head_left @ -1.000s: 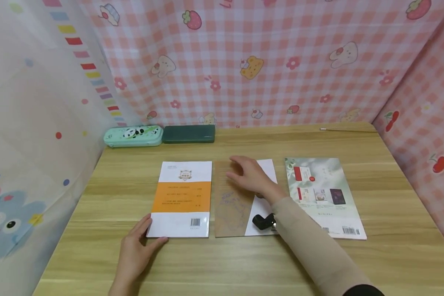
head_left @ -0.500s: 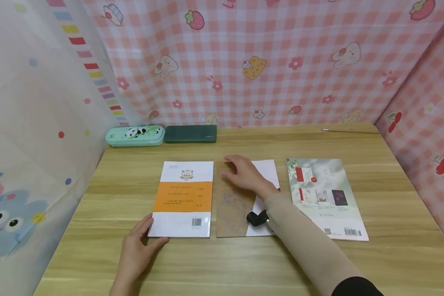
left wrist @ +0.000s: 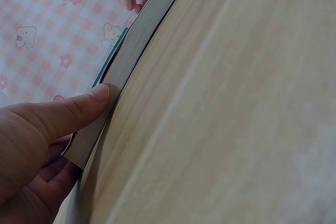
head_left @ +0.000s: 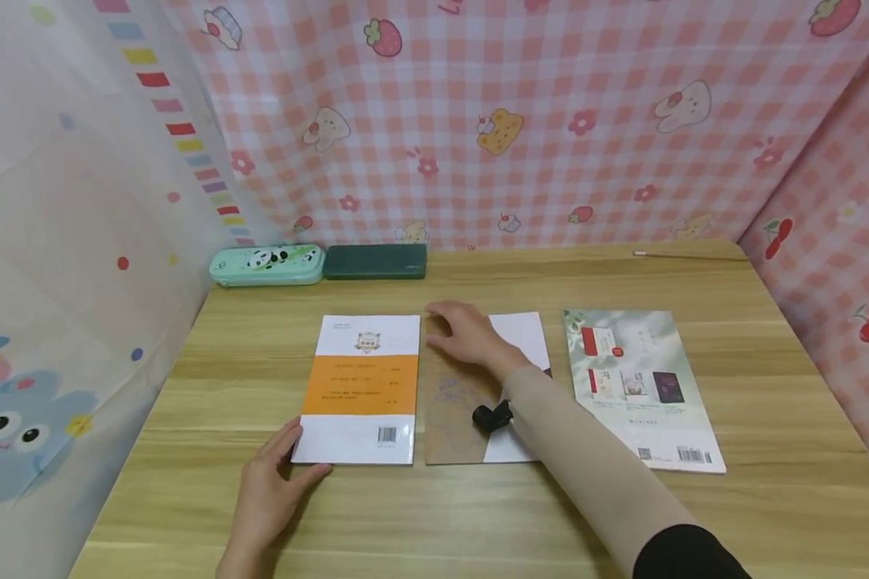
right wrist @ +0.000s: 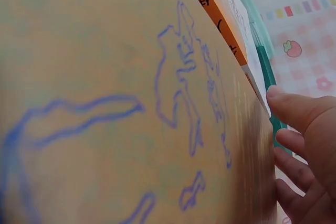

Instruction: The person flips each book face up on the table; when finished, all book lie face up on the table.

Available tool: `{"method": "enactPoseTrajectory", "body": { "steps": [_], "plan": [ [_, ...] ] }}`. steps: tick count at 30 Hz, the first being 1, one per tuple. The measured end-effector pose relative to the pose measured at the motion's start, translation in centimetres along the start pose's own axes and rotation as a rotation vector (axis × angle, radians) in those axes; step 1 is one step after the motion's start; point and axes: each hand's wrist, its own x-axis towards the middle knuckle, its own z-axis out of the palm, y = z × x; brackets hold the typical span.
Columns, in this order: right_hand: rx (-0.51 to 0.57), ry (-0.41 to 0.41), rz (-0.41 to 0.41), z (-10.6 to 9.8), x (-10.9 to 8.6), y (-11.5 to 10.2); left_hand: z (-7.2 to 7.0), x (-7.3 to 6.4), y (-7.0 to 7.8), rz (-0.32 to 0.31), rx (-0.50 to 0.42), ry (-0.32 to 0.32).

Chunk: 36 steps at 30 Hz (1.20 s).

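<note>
A thick book with a white and orange back cover (head_left: 359,386) lies flat at the left of the row. My left hand (head_left: 264,486) grips its near left corner, the thumb (left wrist: 86,109) against the page edges and the fingers round the side. Beside it lies a brown and white book (head_left: 452,434) with blue line drawings on the cover. Over the far part of that cover is my right hand (head_left: 469,334), thumb and fingers apart and holding nothing. Its fingertips are near the far right corner of the orange and white book.
A pale green magazine (head_left: 644,378) lies to the right. Along the back stand a mint panda pencil case (head_left: 268,265) and a dark green case (head_left: 375,262). A thin pencil (head_left: 688,256) lies at the back right. Patterned cloth (head_left: 434,121) hangs behind the table.
My right hand has moved left across the brown and white book, toward the orange and white one. The left hand keeps its hold on the corner.
</note>
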Motion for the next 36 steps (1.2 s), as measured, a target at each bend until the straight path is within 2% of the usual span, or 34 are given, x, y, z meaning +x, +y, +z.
{"method": "enactPoseTrajectory", "body": {
  "steps": [8, 14, 20, 26, 31, 36],
  "plan": [
    [0.013, -0.106, -0.012, 0.6, 0.9, -0.4, -0.1, 0.0, 0.5, -0.030, 0.018, -0.040],
    [0.038, -0.116, 0.000, 1.0, 1.3, -0.6, -0.2, 0.0, 0.6, -0.017, 0.034, -0.026],
    [0.124, -0.052, 0.052, 1.3, 1.5, -0.7, 0.0, 0.0, 0.4, -0.002, 0.023, -0.018],
    [0.206, 0.036, -0.003, 1.2, 1.7, -0.8, 0.1, 0.0, 0.2, 0.020, 0.021, -0.010],
    [0.241, 0.066, -0.059, 1.0, 2.0, -0.8, 0.0, -0.2, 0.0, 0.057, 0.019, -0.011],
    [0.228, 0.082, -0.076, 0.3, 2.0, -0.8, 0.0, -0.3, -0.1, 0.038, 0.023, -0.038]
  ]
}}
